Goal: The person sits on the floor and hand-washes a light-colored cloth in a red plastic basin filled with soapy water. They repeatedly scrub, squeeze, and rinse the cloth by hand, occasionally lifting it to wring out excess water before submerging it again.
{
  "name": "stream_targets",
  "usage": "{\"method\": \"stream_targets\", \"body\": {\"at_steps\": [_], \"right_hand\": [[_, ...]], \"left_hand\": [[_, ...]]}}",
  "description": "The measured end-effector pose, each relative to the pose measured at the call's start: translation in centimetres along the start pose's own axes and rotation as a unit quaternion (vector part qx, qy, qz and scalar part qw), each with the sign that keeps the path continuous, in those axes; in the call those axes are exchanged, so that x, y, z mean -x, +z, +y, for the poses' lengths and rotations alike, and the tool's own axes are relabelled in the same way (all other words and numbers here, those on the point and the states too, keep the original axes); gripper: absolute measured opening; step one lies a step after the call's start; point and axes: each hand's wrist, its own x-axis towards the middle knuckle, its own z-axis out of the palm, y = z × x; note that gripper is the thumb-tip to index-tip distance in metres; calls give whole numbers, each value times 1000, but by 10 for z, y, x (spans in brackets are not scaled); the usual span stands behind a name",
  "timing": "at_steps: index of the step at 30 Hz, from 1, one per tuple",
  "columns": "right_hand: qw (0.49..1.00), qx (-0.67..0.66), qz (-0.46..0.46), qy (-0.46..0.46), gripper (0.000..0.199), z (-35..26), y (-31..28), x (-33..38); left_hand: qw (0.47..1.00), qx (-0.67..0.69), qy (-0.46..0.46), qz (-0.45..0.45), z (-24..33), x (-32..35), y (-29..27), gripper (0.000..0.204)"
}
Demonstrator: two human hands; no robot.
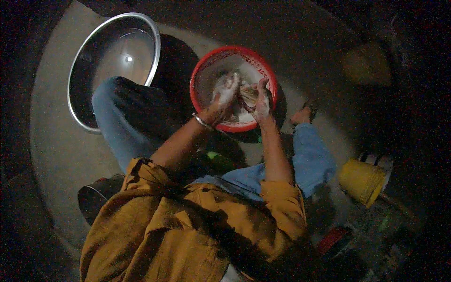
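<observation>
Both of my hands are inside a red-rimmed basin (199, 66) with a pale, patterned inner wall. My left hand (226, 93) is coated in something white and wet-looking, like suds or paste, and a light bangle (202, 121) circles that wrist. Its fingers are blurred, so their closing cannot be told. Facing it, my right hand (262, 104) has white smears and its thumb side raised. Between the hands is a pale brown, streaked shape (249, 96), against the right hand's curled fingers; its kind is unclear. White matter hides part of the basin's bottom.
A large basin with a silver metal rim (158, 44) stands at the far left, by my left knee, reflecting a light. A yellow bucket (361, 182) lies tilted at the right. Nearby is a dark red round object (334, 240). A dark round vessel (96, 197) sits by my left side.
</observation>
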Motion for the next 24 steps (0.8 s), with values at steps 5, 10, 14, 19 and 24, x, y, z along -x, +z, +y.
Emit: {"method": "stream_targets", "body": {"at_steps": [5, 10, 14, 19, 24], "right_hand": [[989, 50, -90, -104, 41, -15, 9, 12], [996, 72, 34, -41, 50, -22, 6, 12], [997, 6, 69, 29, 39, -56, 48, 30], [993, 61, 81, -59, 30, 3, 10, 4], [778, 501, 63, -373, 20, 29, 16, -3]], "left_hand": [[958, 150, -110, -219, -15, -35, -32, 36], [926, 207, -112, -294, -32, -35, -35, 35], [954, 111, -96, -261, -14, -32, -41, 31], [966, 68, -75, -237, -23, -36, -36, 35], [866, 339, 14, -367, -107, -35, -34, 46]]}}
